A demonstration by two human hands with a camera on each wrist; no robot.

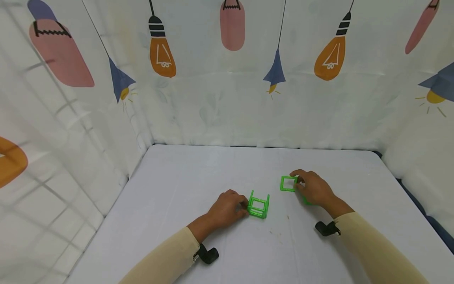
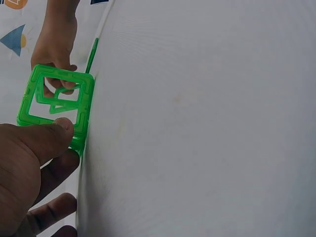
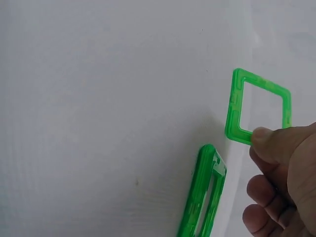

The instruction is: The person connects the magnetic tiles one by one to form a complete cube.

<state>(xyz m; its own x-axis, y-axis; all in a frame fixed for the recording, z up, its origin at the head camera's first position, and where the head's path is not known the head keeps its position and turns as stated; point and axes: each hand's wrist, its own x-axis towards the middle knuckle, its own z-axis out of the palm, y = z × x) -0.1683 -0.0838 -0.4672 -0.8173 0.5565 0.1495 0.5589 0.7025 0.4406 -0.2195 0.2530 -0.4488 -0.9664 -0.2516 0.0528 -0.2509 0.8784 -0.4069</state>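
Observation:
On the white table stands a small open structure of green square-frame magnetic tiles [image 1: 258, 214], with some upright sides. My left hand [image 1: 228, 209] pinches its left side; in the left wrist view the thumb [image 2: 61, 129] presses on the lower bar of one tile. Farther right, my right hand [image 1: 313, 188] pinches a single green square tile [image 3: 234, 106] by a corner, thumb in front, raised above the table. More green tile [image 3: 201, 197] lies below that hand, mostly hidden by it in the head view.
The white table [image 1: 198, 169] is covered by a smooth cloth with a few small specks. White curtains [image 1: 213, 106] printed with lamps and bulbs hang behind and at the sides. A black camera mount [image 1: 208, 255] sits on each wrist.

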